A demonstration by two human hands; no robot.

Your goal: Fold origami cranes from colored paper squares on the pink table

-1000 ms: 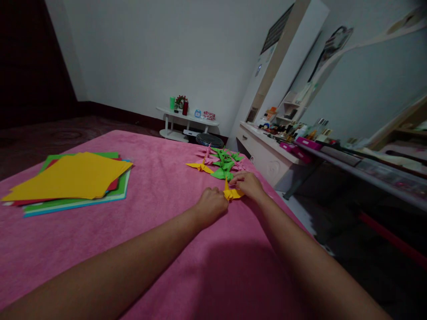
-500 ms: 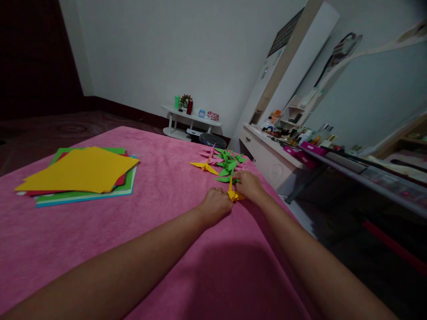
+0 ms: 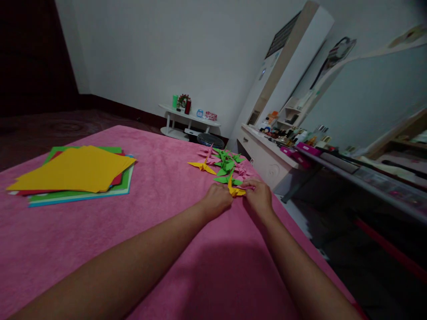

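A yellow paper crane (image 3: 235, 191) sits between my two hands above the pink cloth (image 3: 160, 178), its neck pointing up. My left hand (image 3: 217, 202) is closed on its left side. On the other side, my right hand (image 3: 258, 195) pinches the tip of the right wing, fingers pressed together. Just beyond lie several green paper cranes (image 3: 227, 165) and several pink paper cranes (image 3: 243, 170), bunched together. Another yellow paper crane (image 3: 202, 166) rests with wings spread at the left of that bunch.
A fanned stack of coloured paper (image 3: 73, 171), yellow on top, lies on the cloth at the left. Along the right stands a white dresser (image 3: 267, 153) crowded with bottles. A low white shelf (image 3: 190, 116) is by the far wall.
My right hand has drawn back from over the cranes and turned, with its fingers now at the yellow crane's right wing. My left hand keeps its hold. The view has shifted slightly.
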